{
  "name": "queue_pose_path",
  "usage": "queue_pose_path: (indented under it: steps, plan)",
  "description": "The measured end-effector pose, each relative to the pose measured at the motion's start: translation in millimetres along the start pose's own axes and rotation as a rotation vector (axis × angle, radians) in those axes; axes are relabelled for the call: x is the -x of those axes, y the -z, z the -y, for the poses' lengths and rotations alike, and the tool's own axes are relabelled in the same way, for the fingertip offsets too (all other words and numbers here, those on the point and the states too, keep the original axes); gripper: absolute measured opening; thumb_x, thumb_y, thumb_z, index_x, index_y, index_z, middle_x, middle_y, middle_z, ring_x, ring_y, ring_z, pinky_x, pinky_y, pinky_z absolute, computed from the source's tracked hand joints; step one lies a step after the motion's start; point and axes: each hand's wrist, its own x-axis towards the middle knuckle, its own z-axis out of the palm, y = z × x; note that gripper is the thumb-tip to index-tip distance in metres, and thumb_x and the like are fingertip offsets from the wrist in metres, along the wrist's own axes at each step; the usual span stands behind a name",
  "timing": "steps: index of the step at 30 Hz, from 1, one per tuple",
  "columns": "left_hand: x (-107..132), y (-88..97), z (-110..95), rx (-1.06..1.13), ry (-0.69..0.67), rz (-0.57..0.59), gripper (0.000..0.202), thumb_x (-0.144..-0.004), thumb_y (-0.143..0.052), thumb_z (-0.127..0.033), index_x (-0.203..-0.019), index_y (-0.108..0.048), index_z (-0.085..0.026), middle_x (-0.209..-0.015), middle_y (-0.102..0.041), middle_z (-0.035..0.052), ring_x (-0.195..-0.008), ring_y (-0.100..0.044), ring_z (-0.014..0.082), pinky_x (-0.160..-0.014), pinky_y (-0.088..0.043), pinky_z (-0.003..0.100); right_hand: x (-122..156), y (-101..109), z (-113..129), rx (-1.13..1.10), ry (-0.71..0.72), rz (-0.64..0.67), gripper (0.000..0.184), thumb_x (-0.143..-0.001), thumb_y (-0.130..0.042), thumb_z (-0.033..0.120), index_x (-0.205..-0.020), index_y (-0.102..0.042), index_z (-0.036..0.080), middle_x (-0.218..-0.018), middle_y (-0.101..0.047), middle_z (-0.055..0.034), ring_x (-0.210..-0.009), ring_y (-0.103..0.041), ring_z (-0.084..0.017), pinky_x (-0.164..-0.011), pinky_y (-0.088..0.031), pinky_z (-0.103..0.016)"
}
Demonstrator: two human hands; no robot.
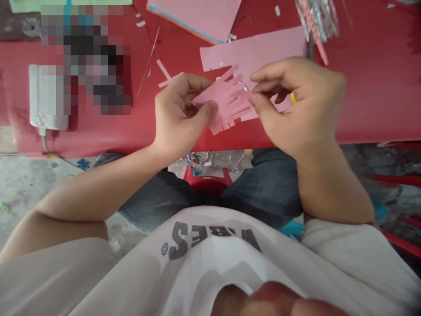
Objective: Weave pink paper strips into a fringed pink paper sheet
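A piece of pink paper (225,103) cut into a fringe of narrow strips is held over the red table. My left hand (180,114) pinches its left part between thumb and fingers. My right hand (296,103), with a yellow ring (293,98) on one finger, grips the strips at the right side between thumb and fingertips. A larger pink paper sheet (253,52) lies under and behind the fringed piece, partly hidden by my right hand.
The red table (378,101) holds a pink paper stack (194,17), loose pink strips (168,73), a thin metal rod (147,66), a pink pencil (315,35) and a white plastic device (48,96) with a cable. A pixelated patch hides part of the table's left.
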Motion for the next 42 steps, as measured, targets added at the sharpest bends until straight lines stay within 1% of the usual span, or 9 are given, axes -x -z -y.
queue_pose_path:
  steps: [4, 10, 13, 18, 22, 27, 33, 39, 42]
  plan:
    - [-5, 0.7, 14, 0.080, -0.080, 0.008, 0.047, -0.087, -0.081, -0.060, -0.108, -0.068, -0.020, -0.085, -0.068, -0.0017, -0.060, -0.061, 0.0039, -0.048, -0.050, 0.021, -1, 2, 3, 0.024, 0.015, 0.021, 0.039, -0.087, -0.071, 0.009, -0.117, -0.072, 0.034, -0.103, -0.080, 0.0027, -0.091, -0.074, -0.017, -0.083, -0.058, -0.033]
    - [-5, 0.9, 1, 0.051, -0.052, 0.016, 0.041, -0.089, -0.081, -0.053, -0.109, -0.069, -0.019, -0.090, -0.070, 0.0001, -0.066, -0.068, 0.0079, -0.051, -0.058, 0.021, -1, 1, -2, 0.109, 0.083, 0.002, 0.044, -0.089, -0.068, 0.012, -0.120, -0.068, 0.042, -0.104, -0.080, 0.0085, -0.092, -0.076, -0.020, -0.082, -0.060, -0.037]
    - [-3, 0.6, -4, 0.021, -0.037, 0.026, 0.033, -0.092, -0.078, -0.047, -0.111, -0.067, -0.021, -0.093, -0.071, 0.0014, -0.066, -0.069, 0.0090, -0.051, -0.060, 0.022, -1, 0, -6, 0.139, 0.147, -0.013, 0.043, -0.087, -0.069, 0.012, -0.121, -0.068, 0.039, -0.101, -0.080, 0.0072, -0.092, -0.077, -0.020, -0.081, -0.060, -0.037]
    - [-3, 2.3, -2, -0.079, -0.020, 0.051, 0.022, -0.098, -0.071, -0.043, -0.112, -0.063, -0.028, -0.097, -0.072, 0.0005, -0.065, -0.065, 0.0088, -0.051, -0.062, 0.025, -1, -1, -7, 0.187, 0.175, -0.007, 0.038, -0.089, -0.067, 0.012, -0.122, -0.069, 0.031, -0.102, -0.080, 0.0022, -0.093, -0.078, -0.021, -0.081, -0.058, -0.039]
    - [-4, 5.3, -1, -0.080, -0.006, 0.081, 0.022, -0.098, -0.073, -0.041, -0.113, -0.063, -0.028, -0.099, -0.074, 0.0010, -0.064, -0.063, 0.0074, -0.052, -0.062, 0.023, -1, -2, -9, 0.206, 0.175, -0.004, 0.034, -0.089, -0.067, 0.010, -0.119, -0.071, 0.026, -0.105, -0.081, -0.0006, -0.097, -0.079, -0.022, -0.082, -0.059, -0.040]
    - [-4, 6.4, -3, -0.110, -0.024, 0.091, 0.025, -0.100, -0.070, -0.044, -0.115, -0.061, -0.026, -0.105, -0.074, 0.0021, -0.066, -0.064, 0.0057, -0.054, -0.062, 0.022, -2, -3, -14, 0.210, 0.204, -0.022, 0.037, -0.087, -0.069, 0.007, -0.118, -0.071, 0.028, -0.106, -0.081, 0.0007, -0.098, -0.079, -0.022, -0.087, -0.060, -0.041]
    - [-4, 4.8, -6, -0.139, -0.005, 0.056, 0.030, -0.095, -0.076, -0.046, -0.113, -0.063, -0.026, -0.105, -0.074, 0.0006, -0.066, -0.065, 0.0066, -0.053, -0.061, 0.023, -2, -3, -12, 0.111, 0.171, -0.039, 0.032, -0.088, -0.071, 0.012, -0.115, -0.074, 0.028, -0.099, -0.081, 0.0016, -0.092, -0.079, -0.019, -0.082, -0.061, -0.034]
    - [-2, 3.8, -9, -0.327, -0.106, 0.018, 0.034, -0.097, -0.070, -0.050, -0.118, -0.059, -0.026, -0.106, -0.071, 0.0037, -0.080, -0.069, 0.0131, -0.049, -0.054, 0.025, -2, -1, -6, 0.086, 0.148, -0.012, 0.036, -0.083, -0.071, 0.009, -0.116, -0.073, 0.023, -0.093, -0.079, -0.0002, -0.087, -0.078, -0.020, -0.082, -0.059, -0.037]
    - [0, 3.0, -13, -0.378, -0.163, -0.002, 0.032, -0.097, -0.071, -0.047, -0.118, -0.059, -0.026, -0.106, -0.071, 0.0048, -0.087, -0.071, 0.0149, -0.053, -0.056, 0.024, -2, -1, -4, 0.106, 0.156, -0.009, 0.037, -0.082, -0.070, 0.008, -0.115, -0.073, 0.025, -0.092, -0.079, 0.0008, -0.087, -0.078, -0.021, -0.084, -0.059, -0.039]
